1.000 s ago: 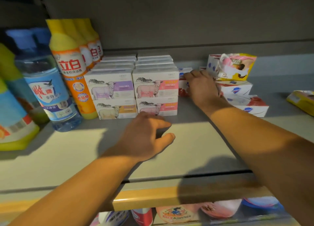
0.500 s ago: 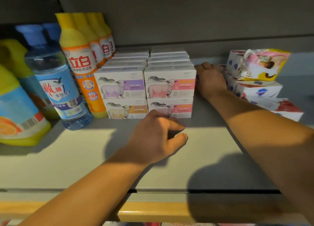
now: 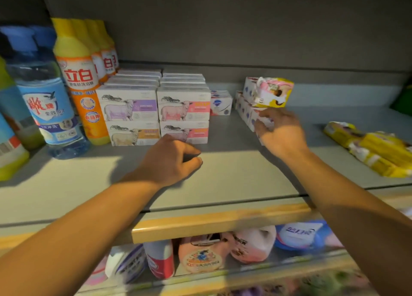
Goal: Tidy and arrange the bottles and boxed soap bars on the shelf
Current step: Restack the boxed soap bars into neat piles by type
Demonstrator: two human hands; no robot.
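A: Your right hand (image 3: 281, 132) is on the leaning row of white-and-blue soap boxes (image 3: 247, 110) at two o'clock. The fingers are spread over the front boxes, touching them; whether the thumb has closed round one I cannot tell.

B: And the left?

A: Your left hand (image 3: 171, 162) sits on the shelf (image 3: 234, 173) at twelve o'clock, fingers loosely curled, holding nothing, just in front of the sheep soap boxes (image 3: 184, 105).

B: What does the next move turn on?

A: The row's long axis runs back from four towards ten o'clock, slanted, while the sheep stacks sit square. One white-and-blue box (image 3: 221, 103) already stands at the sheep stack's right, touching or just beside it. The gap lies between it and your right hand, so that hand is the nearer one; I judge the row wants sliding towards nine o'clock. A crumpled pink-and-yellow pack (image 3: 268, 92) lies tilted on top and may tumble.

B: Any writing?

A: The orange bottle (image 3: 82, 90) reads 立白 and 食品用. The clear blue-labelled bottle (image 3: 48, 108) shows a bird and a red character, too blurred for more. The yellow packets (image 3: 367, 147) at three o'clock are unreadable.
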